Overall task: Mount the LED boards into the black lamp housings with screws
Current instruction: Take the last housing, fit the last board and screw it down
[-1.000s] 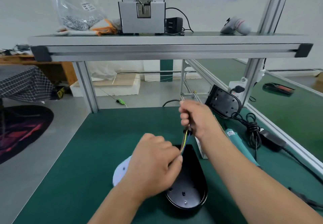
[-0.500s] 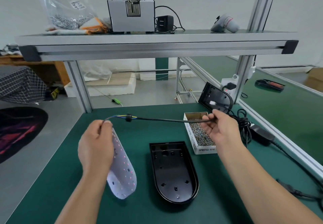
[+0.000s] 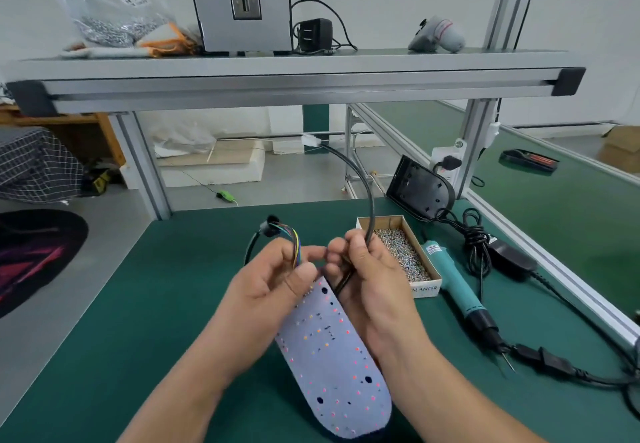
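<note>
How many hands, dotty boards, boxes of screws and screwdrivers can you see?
hands: 2, the left hand and the right hand
board: 1
box of screws: 1
screwdriver: 1
Total: 5

Above and beyond the fingers (image 3: 306, 254), a grey feeder unit (image 3: 242, 27) is sitting on the shelf (image 3: 294, 77), flanked by a black adapter (image 3: 313, 36) on its right and a clear bag (image 3: 110, 3) on its left. Far left of the fingers, a dark rug (image 3: 34, 252) is lying on the floor.
</note>
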A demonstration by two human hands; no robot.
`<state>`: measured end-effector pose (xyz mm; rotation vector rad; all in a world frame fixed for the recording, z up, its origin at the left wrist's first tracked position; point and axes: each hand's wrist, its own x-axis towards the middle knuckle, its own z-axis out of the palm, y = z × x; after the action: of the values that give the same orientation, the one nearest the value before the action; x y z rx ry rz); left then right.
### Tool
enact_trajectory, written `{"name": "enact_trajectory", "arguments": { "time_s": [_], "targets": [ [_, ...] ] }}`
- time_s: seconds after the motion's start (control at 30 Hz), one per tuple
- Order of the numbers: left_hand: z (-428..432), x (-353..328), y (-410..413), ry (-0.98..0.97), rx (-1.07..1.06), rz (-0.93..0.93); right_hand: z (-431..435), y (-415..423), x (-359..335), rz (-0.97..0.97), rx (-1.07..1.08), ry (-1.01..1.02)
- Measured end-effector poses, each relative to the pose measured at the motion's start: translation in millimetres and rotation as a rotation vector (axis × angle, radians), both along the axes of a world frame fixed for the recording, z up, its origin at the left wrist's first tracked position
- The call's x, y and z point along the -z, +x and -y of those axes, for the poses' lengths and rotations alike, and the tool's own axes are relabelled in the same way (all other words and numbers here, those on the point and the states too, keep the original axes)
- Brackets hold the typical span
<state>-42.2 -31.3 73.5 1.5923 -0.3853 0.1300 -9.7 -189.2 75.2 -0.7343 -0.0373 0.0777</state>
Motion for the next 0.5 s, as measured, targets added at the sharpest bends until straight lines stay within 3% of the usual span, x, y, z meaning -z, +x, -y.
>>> {"name": "enact_trajectory", "arguments": {
  "time_s": [0.2, 0.37, 0.5],
  "targets": [
    [-4.6, 4.7, 0.8, 0.357, -0.083, 0.103, 4.0, 3.4, -9.7, 0.109, 0.037, 0.147],
    [-14.6, 4.3, 8.2, 0.311, -0.140, 0.060, 33.5, 28.6, -6.6, -0.036, 0.189, 0.127],
    [-38.1, 15.8, 29.3, 0.267, -0.437, -0.019, 75.4, 53.4, 8.3, -0.163, 0.412, 0.087]
  ]
}}
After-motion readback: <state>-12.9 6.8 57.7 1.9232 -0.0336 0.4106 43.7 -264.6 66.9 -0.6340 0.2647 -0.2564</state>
